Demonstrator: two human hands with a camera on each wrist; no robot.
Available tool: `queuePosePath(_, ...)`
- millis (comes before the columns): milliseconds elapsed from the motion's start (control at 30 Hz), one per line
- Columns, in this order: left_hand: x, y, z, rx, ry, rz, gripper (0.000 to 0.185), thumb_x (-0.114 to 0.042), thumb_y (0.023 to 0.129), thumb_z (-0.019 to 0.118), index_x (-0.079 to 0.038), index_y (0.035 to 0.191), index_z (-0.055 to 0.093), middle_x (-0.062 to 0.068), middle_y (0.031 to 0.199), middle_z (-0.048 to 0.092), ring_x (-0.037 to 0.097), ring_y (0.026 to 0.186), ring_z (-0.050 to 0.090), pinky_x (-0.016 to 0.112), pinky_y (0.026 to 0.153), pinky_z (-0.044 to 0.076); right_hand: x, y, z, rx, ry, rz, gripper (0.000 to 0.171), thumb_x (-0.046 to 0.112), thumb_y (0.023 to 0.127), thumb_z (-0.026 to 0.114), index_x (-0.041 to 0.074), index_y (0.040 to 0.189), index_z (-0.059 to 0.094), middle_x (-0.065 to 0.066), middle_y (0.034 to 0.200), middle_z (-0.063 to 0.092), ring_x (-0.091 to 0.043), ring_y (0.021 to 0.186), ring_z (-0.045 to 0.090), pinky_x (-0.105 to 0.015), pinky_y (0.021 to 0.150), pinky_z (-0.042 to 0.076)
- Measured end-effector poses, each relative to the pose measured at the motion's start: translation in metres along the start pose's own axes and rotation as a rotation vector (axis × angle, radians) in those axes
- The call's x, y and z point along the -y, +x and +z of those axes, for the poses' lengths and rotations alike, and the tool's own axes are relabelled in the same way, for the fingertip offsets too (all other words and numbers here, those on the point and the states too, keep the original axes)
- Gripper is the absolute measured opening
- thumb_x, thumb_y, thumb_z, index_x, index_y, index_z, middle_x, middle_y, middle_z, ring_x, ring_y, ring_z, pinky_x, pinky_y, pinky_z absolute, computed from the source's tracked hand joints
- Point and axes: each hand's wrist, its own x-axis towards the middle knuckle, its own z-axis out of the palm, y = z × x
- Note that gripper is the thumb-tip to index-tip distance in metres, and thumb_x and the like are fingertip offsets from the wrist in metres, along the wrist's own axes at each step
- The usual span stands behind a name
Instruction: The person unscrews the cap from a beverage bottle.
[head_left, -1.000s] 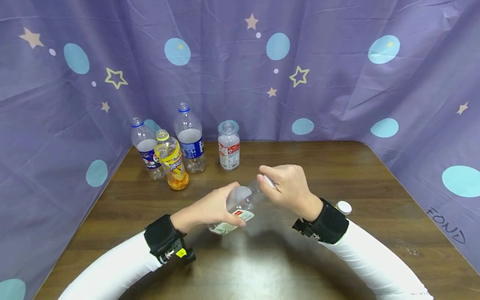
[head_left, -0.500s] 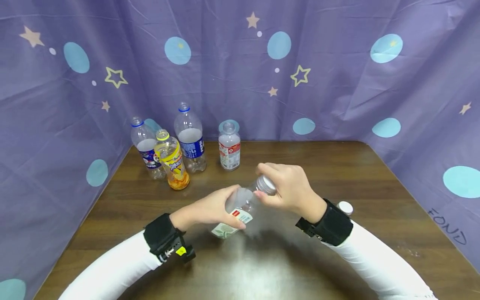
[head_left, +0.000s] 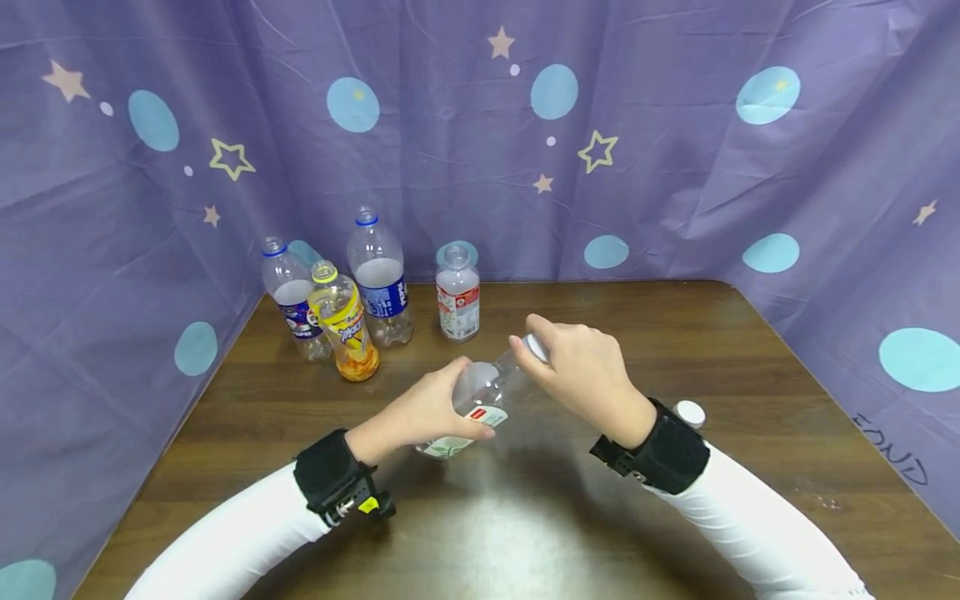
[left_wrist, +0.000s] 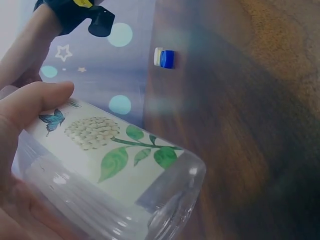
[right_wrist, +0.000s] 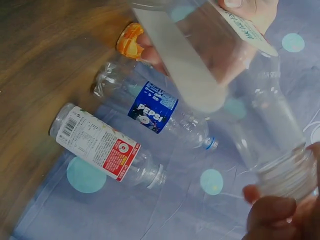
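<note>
While the left hand (head_left: pixel 431 408) grips a clear plastic bottle with a flower label (head_left: pixel 474 406), tilted above the middle of the brown wooden table (head_left: pixel 750 350), the right hand (head_left: pixel 577 367) pinches its white screw cap (head_left: pixel 536 346). The cap-turning step seems in hand; next likely calls for another twist. Four uncapped bottles (head_left: pixel 360 292) stand at eleven o'clock.

cloth (head_left: pixel 675 167): purple, printed with pale blue dots and cream stars | table (head_left: pixel 525 517): dark brown wood grain | held bottle (head_left: pixel 480 400): clear, white label with green leaves and blue butterfly | Pepsi bottle (head_left: pixel 378 283): blue label | orange bottle (head_left: pixel 343 325): yellow-orange | sleeves (head_left: pixel 225 542): white | wristbands (head_left: pixel 660 450): black
</note>
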Motion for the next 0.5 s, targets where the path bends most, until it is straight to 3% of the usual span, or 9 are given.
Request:
queuePosePath(133,-0.0002,-0.0011,-0.0020,-0.008,0.001,0.003,0.068,-0.036,0.063,0.088,-0.014,0.116,0.051,0.000,0.097,0.065,0.012,0.083,0.061,0.031,0.075,0.051,-0.0040,-0.0010,-0.0001,-0.018,0.077,-0.067,0.021,0.039,0.086,0.054,0.018,0.086,0.053,0.003,0.064,0.056,-0.015,0.056,0.052,-0.033,0.043,0.038)
queuePosePath(300,0.0017,-0.0010,-0.0014,0.005,-0.012,0.002,0.069,-0.037,0.063,0.088,-0.014,0.116,0.051,0.001,0.098,0.065,0.012,0.083,0.060,0.030,0.074,0.051,-0.0069,-0.0007,0.0009,-0.046,0.126,-0.106,0.026,0.038,0.082,0.056,0.016,0.095,0.053,0.002,0.069,0.058,-0.014,0.060,0.054,-0.033,0.046,0.042)
queuePosePath(500,0.0010,-0.0021,-0.0013,-0.017,-0.018,-0.011,0.069,-0.038,0.063,0.087,-0.014,0.117,0.051,0.001,0.098,0.065,0.012,0.083,0.061,0.031,0.075,0.051,-0.0072,0.0004,0.0009,-0.038,0.120,-0.020,0.035,0.051,0.085,0.057,0.017,0.089,0.052,0.004,0.060,0.053,-0.013,0.052,0.051,-0.031,0.042,0.037)
